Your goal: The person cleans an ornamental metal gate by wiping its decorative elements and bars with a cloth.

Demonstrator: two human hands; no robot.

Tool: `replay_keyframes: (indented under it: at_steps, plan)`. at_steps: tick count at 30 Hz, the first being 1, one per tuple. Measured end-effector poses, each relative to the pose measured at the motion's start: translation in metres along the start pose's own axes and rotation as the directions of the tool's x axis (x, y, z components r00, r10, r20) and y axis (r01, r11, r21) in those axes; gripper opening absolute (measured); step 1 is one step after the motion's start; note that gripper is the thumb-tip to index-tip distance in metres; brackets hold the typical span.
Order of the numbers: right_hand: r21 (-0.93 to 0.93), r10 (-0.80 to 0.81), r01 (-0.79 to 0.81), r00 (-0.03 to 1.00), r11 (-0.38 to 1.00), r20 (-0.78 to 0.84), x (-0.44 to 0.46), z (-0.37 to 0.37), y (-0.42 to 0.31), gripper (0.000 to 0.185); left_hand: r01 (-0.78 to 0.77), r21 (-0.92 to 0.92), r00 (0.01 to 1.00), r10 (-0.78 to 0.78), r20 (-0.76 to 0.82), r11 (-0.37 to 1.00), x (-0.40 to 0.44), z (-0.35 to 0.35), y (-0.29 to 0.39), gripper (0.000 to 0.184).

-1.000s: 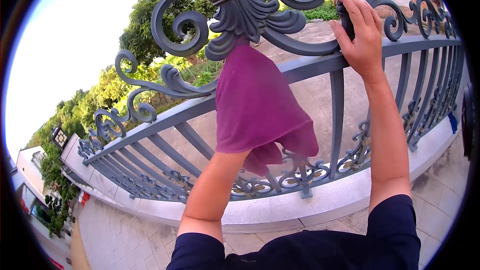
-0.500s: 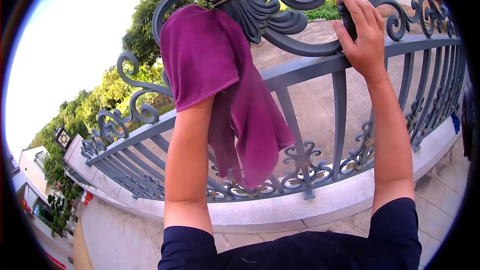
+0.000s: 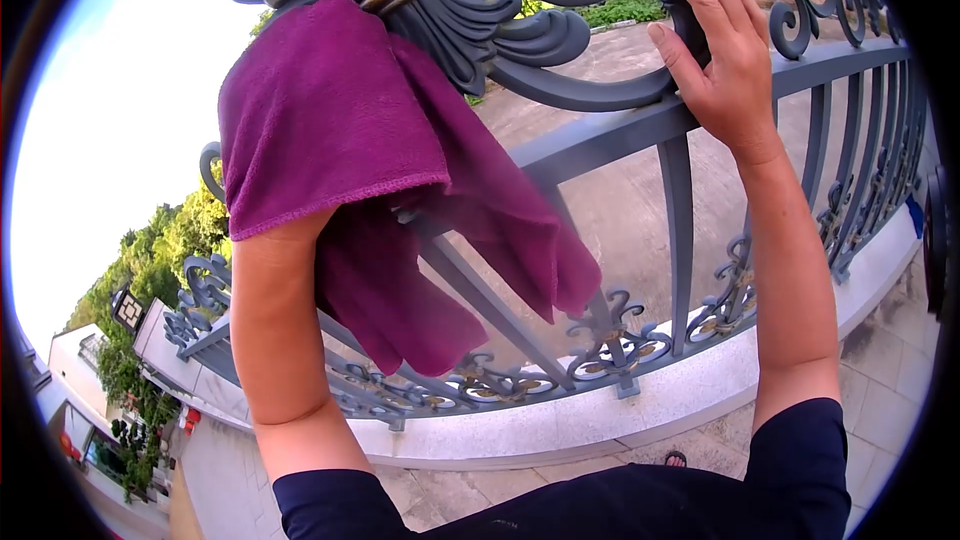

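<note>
A purple towel (image 3: pixel 335 125) covers my left hand, hiding its fingers; only the forearm (image 3: pixel 275 340) shows below the hem. The towel moves with that hand and bunches against the left side of the dark leaf-shaped iron ornament (image 3: pixel 455 25), just below its gold-coloured band. Two loose ends of cloth hang down in front of the fence bars. My right hand (image 3: pixel 725 65) rests on a dark curled scroll (image 3: pixel 685 25) at the right end of the ornament, with its fingers stretched upward and the thumb apart.
A grey metal fence with a top rail (image 3: pixel 610 135) and upright bars (image 3: pixel 677 240) curves across the view. It stands on a pale stone kerb (image 3: pixel 560 432). Below are paving tiles (image 3: pixel 870 395) and a sandalled foot (image 3: pixel 676 459). Trees and a building are at left.
My left hand and the towel have shifted left, and the towel's hanging ends have spread apart. My right hand stays on the scroll. The camera view has shifted slightly, and a foot now shows.
</note>
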State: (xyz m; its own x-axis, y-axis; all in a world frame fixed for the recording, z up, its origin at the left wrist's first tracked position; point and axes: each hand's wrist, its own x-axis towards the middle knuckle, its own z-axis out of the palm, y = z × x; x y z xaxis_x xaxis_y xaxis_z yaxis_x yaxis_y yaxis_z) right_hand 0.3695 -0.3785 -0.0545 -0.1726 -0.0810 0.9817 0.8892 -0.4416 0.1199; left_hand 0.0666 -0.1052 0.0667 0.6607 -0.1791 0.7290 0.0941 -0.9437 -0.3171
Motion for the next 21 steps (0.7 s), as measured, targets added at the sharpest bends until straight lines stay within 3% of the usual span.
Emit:
replay_keyframes:
  at_steps: [5,11,15,20,21]
  plan:
    - [0.002,0.005,-0.005,1.000,1.000,0.011,-0.002,0.000,0.001,0.052,0.065,-0.007,0.983,-0.063,0.175,0.998,0.004,-0.014,-0.004,0.071]
    - [0.024,0.005,-0.004,1.000,1.000,-0.018,-0.001,-0.001,0.000,0.052,-0.017,-0.098,1.000,0.015,-0.021,0.995,-0.005,0.013,-0.033,0.073]
    - [0.011,0.000,0.000,1.000,1.000,-0.020,0.000,0.000,0.000,0.053,-0.044,0.087,0.999,0.043,0.021,0.995,-0.005,0.004,-0.005,0.074]
    - [-0.004,0.020,-0.020,1.000,1.000,-0.011,-0.002,0.002,-0.001,0.053,0.058,-0.059,0.997,-0.055,0.047,0.997,-0.004,0.003,0.006,0.073]
    - [-0.018,0.023,-0.024,1.000,1.000,-0.013,0.000,0.001,-0.003,0.054,0.086,-0.005,0.995,-0.086,0.053,0.996,-0.004,0.005,0.004,0.073]
